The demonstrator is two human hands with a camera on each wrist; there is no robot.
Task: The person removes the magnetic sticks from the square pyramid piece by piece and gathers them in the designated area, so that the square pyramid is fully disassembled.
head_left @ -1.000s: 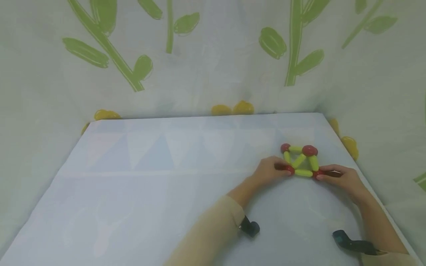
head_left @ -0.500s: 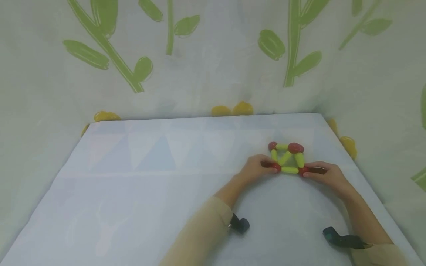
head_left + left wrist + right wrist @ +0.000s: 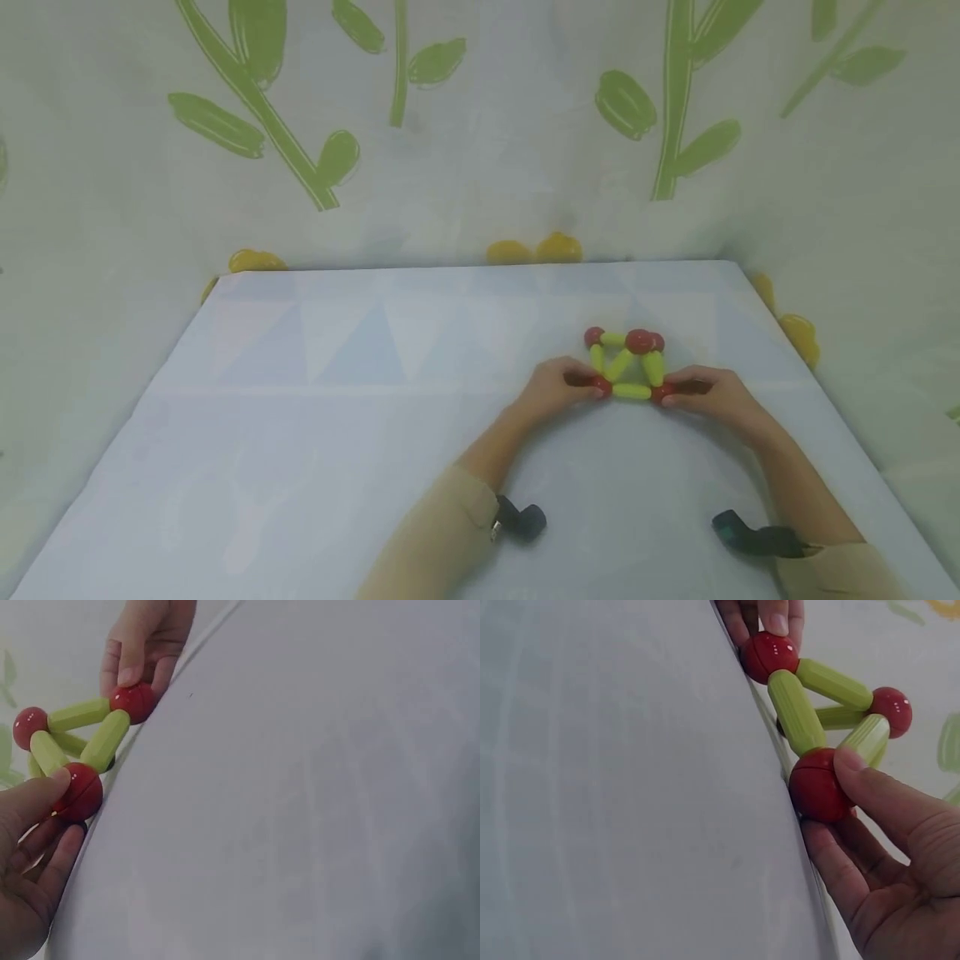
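A ball-and-stick toy model [image 3: 632, 392], made of red balls joined by yellow-green rods, is on the right half of the table. It has a raised red ball [image 3: 640, 341] at the top, seen also between the two hands in the right wrist view. My left hand [image 3: 555, 387] pinches the near left ball [image 3: 81, 793] between thumb and fingers. On the other side, my right hand [image 3: 712, 396] grips the near right ball [image 3: 819, 786] the same way. A single rod [image 3: 795, 711] links these two held balls. Fingers partly hide both.
The white table [image 3: 300, 467] carries a pale blue triangle pattern along its far part. Behind it hangs a light cloth [image 3: 517, 150] printed with green stems and yellow shapes. Dark wrist-camera mounts [image 3: 525, 523] stick out at both sleeves.
Both hands have shifted left across the table with the toy model, keeping their hold on its near balls. The head view has turned slightly.
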